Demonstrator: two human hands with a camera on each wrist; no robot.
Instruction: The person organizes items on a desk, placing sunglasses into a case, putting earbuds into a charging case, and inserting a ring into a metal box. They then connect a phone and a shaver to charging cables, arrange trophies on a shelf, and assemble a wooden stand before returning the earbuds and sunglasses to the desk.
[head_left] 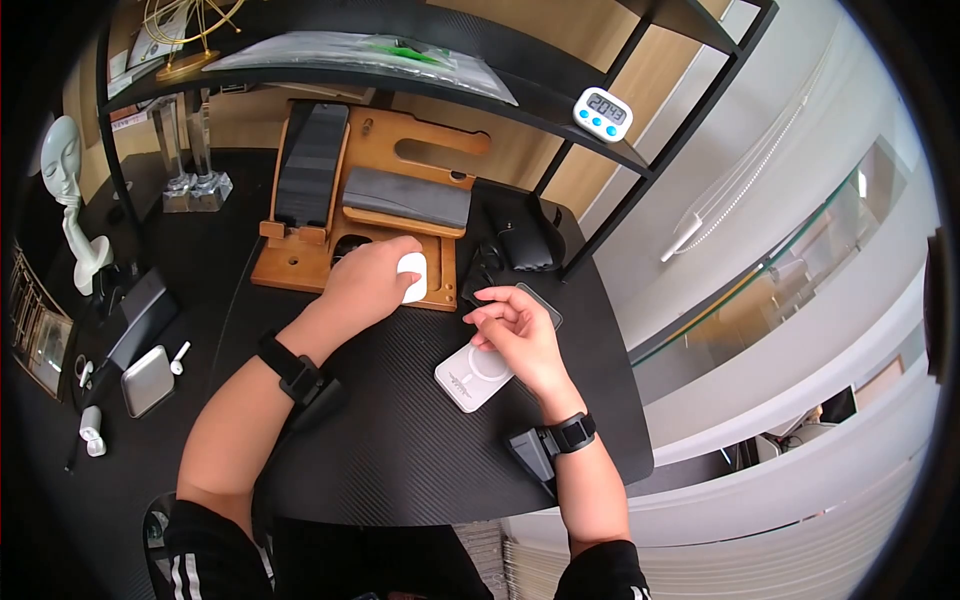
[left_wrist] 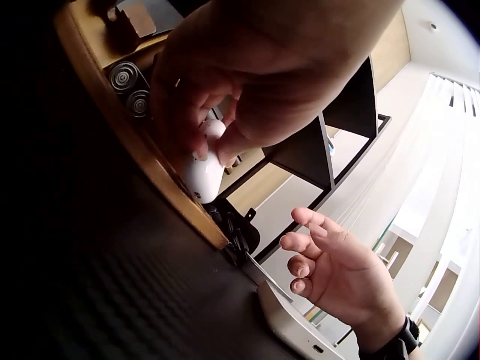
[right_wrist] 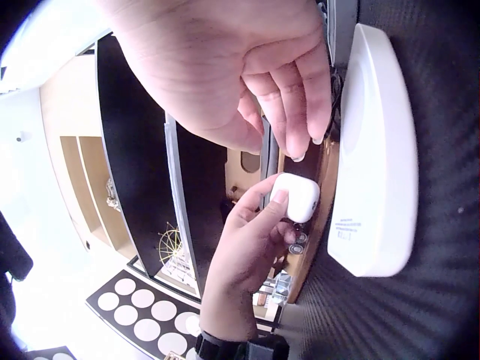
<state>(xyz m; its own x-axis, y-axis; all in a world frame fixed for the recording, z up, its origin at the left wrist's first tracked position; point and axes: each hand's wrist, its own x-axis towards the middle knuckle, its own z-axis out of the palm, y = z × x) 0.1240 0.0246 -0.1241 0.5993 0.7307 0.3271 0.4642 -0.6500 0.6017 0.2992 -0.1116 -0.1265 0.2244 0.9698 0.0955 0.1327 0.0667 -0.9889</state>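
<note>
My left hand [head_left: 365,280] pinches a small white earbud case [head_left: 413,277] between thumb and fingers, over the front right tray of a wooden desk stand [head_left: 395,135]. In the right wrist view the rounded case [right_wrist: 301,196] shows clearly in the left hand's grip, right at the stand's edge. My right hand [head_left: 522,340] holds nothing; its fingers are loosely bent over a white power bank [head_left: 463,388] with a ring mark on its face. The power bank lies flat on the black desk. In the left wrist view two round ringed pieces [left_wrist: 130,88] sit in the stand.
A phone [head_left: 312,165] leans on the stand beside a grey case [head_left: 408,200]. A black pouch [head_left: 528,238] lies to the right. Overhead, a black shelf carries a timer [head_left: 603,114]. A silver tin [head_left: 149,382], white earbud [head_left: 180,358] and white figurine [head_left: 66,200] stand left.
</note>
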